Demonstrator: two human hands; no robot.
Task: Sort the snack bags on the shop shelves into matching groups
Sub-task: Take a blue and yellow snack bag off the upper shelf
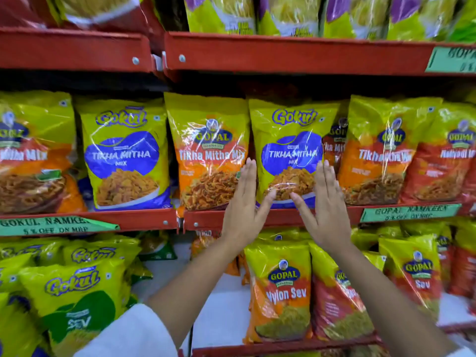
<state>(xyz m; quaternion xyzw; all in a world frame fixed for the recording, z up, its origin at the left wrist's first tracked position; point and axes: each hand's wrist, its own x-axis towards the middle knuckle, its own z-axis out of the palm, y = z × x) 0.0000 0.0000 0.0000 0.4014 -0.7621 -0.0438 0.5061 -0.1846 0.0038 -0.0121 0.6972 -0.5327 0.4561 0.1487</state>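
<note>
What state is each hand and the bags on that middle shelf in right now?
Left hand: open, flat against the bag's left edge.
Right hand: open, flat against its right edge.
Gokul Tikha Mitha bag: upright, among Gopal bags.
Gopal Tikha Mitha bag: upright, untouched.
Second Gokul bag: upright.

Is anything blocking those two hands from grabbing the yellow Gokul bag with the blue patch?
Nothing visible does. The left hand and right hand flank the yellow plastic Gokul Tikha Mitha bag with a blue patch, open-palmed at its lower edges.
</note>
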